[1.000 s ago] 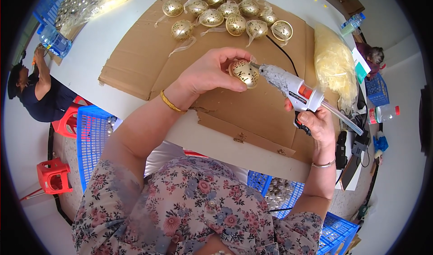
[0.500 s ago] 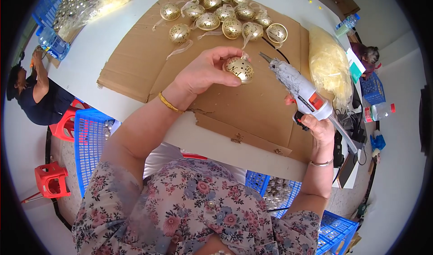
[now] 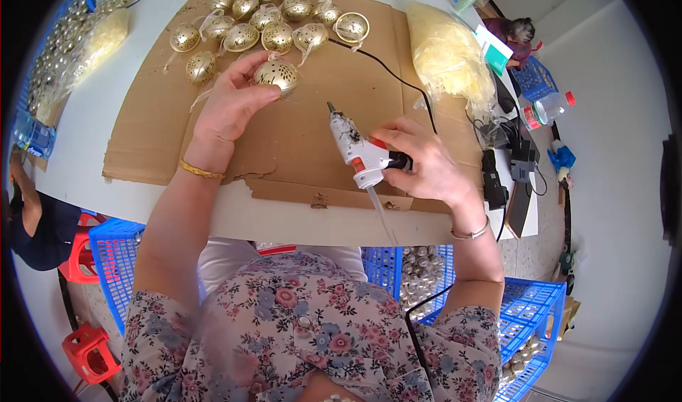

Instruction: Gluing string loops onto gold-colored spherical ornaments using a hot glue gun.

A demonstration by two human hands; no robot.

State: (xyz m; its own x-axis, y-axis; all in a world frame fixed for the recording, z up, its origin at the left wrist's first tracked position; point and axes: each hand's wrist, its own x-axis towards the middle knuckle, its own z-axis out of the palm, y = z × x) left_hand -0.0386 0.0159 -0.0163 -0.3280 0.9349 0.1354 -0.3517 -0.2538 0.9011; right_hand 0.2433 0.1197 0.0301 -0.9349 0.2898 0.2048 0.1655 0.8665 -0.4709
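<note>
White plastic glue gun [image 3: 359,150], gripped in a worker's right hand [image 3: 435,164] over brown flat cardboard [image 3: 302,153], slants lengthwise near-right to far-left, nozzle pointing far-left; beyond, the left hand [image 3: 231,107] pinches a round, perforated gold ornament [image 3: 278,75].

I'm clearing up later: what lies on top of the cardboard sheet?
Gold ball ornaments and a black cable lie on the cardboard sheet; a clear, yellow-filled bag overlaps its right side, hiding what is beneath.
</note>
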